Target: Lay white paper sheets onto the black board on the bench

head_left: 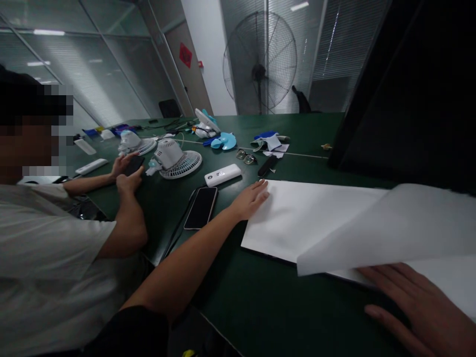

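The left hand (250,197) lies flat and open on the white paper (316,218) near the desk's (260,297) front edge, and the right hand (412,307) presses flat on its folded part.

Both hands (250,198) (416,307) apparently rest on white paper (316,218).

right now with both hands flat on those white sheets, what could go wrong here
1. The top sheet is lifted and curling over the lower white sheet; the right hand pressing near it could crease it.
2. The left hand lies close to the black phone and white power bank; a sideways slide might knock them.
3. A co-worker's hands are busy beside the small fan, so shifting paper that way could crowd them.
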The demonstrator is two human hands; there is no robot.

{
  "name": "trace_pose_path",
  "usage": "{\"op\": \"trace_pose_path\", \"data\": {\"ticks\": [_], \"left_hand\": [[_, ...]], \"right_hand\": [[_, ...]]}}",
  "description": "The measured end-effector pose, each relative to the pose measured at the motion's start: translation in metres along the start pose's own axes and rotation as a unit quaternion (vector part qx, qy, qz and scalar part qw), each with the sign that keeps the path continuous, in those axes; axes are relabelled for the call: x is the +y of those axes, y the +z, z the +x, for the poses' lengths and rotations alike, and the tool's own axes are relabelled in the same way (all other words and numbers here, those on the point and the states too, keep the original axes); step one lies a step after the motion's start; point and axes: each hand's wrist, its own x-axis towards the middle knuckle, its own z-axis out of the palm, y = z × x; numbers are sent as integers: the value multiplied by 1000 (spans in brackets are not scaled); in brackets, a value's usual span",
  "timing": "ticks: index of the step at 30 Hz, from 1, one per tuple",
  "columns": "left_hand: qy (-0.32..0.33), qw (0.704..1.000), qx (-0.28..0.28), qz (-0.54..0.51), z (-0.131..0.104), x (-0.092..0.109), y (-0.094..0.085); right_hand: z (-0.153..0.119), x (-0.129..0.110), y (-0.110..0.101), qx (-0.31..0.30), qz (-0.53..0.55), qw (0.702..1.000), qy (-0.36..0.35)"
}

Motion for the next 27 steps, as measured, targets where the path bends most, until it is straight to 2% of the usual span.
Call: {"op": "trace_pose_path", "data": {"ticks": [5,8,10,12,15,19,23,27], "left_hand": [[40,999,26,-20,-3,10,-4],[81,995,43,34,-8,32,-13],[123,989,54,57,-12,50,-21],[167,982,39,75,-16,65,-27],[215,971,-23,105,-17,80,-31],[193,967,-90,139,-11,80,-29],[180,968,-94,149,-6,68,-28],[167,966,-105,167,-4,56,-27]], "right_hand": [[23,-17,-16,26,-26,999,-24],[37,-29,-30,58,-31,996,-54],[42,-34,-36,58,-25,996,-68],[44,-36,-39,50,-18,995,-82],[45,-38,-42,30,-8,995,-94],[46,-38,-44,2,28,996,-79],[47,-33,-45,-31,48,995,-81],[41,-19,-48,-34,66,995,-68]]}}
